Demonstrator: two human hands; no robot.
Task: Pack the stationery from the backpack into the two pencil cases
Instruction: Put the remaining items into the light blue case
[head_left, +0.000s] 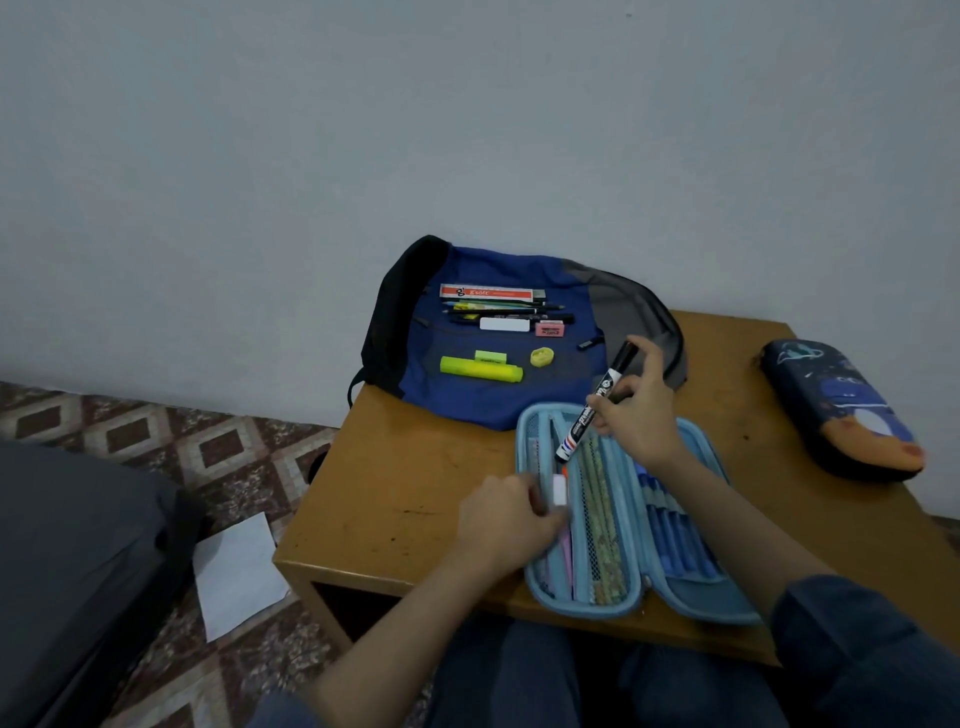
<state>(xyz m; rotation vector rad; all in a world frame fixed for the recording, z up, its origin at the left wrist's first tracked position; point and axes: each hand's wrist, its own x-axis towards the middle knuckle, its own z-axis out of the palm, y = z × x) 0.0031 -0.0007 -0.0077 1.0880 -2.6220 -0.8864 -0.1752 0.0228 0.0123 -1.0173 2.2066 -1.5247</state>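
Note:
A light-blue pencil case (691, 597) lies open at the table's front, with pencils and pens in its elastic loops. My right hand (636, 410) grips a black-and-white marker (592, 410) tilted over the case's far end. My left hand (506, 519) pinches a small white piece (559, 489) at the case's left half. A blue backpack (478, 400) lies flat behind, carrying a ruler (485, 292), pens (498, 310), a white eraser (504, 324), a pink eraser (549, 328), a yellow highlighter (480, 368) and a yellow sharpener (541, 356). A dark space-print pencil case (841, 410) lies shut at the right.
The small wooden table (395, 499) stands against a pale wall. A white sheet of paper (236, 571) lies on the patterned floor to the left, beside a dark grey cushion (78, 571). My knees sit under the table's front edge.

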